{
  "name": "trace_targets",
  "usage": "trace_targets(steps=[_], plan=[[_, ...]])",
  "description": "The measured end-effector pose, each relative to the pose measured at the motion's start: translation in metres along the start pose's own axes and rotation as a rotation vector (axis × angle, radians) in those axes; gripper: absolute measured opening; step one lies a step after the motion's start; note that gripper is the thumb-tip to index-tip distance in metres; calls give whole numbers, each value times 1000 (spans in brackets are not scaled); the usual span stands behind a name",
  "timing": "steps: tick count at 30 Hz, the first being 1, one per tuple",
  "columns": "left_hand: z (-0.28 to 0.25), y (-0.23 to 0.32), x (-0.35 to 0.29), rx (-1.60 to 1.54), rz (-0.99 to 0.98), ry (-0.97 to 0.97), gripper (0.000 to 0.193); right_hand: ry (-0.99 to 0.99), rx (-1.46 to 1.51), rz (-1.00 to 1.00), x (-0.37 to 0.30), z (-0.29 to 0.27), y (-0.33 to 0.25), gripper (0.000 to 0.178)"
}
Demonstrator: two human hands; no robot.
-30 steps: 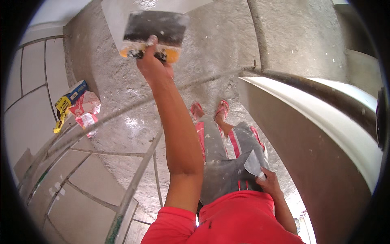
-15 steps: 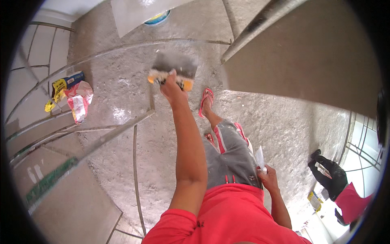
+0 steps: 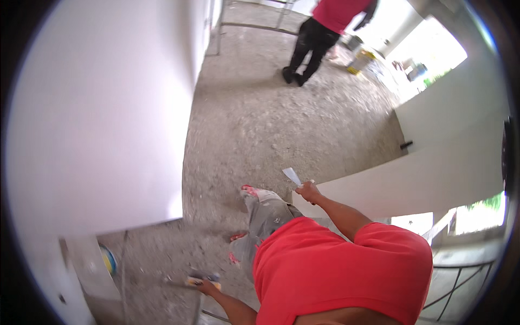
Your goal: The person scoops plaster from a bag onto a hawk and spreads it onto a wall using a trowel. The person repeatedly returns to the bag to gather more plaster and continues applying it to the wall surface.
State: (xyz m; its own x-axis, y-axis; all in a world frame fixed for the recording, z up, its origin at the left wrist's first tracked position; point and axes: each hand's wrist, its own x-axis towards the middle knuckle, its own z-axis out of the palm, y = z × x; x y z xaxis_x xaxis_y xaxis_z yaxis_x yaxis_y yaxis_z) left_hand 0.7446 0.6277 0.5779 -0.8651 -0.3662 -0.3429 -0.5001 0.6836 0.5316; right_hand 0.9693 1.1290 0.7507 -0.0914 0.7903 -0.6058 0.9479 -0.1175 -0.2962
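Scraper [image 3: 291, 175] juts from the closed right hand [image 3: 307, 192], angled out over the rough floor [image 3: 244, 124]. Out to the other side, the left hand [image 3: 205, 287] grips a wide trowel [image 3: 212, 279], blurred, with a bucket [image 3: 109, 260] farther left. Across the floor stands a co-worker [image 3: 337, 15].

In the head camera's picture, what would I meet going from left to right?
Blue-and-yellow tub, left hand holding a wide blade, pale scraper, right hand gripping that scraper, yellow-and-white object, small black object.
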Motion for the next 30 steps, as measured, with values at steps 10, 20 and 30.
trace_targets(steps=[10, 20, 30], plan=[[32, 111, -8, 482, 221, -378, 47, 17, 200, 305, 45, -34, 87, 39], [179, 344, -21, 557, 496, -550, 45, 180, 243, 140, 219, -168, 81, 37], [374, 563, -43, 636, 833, -751, 44, 377, 493, 322, 301, -196, 151, 32]])
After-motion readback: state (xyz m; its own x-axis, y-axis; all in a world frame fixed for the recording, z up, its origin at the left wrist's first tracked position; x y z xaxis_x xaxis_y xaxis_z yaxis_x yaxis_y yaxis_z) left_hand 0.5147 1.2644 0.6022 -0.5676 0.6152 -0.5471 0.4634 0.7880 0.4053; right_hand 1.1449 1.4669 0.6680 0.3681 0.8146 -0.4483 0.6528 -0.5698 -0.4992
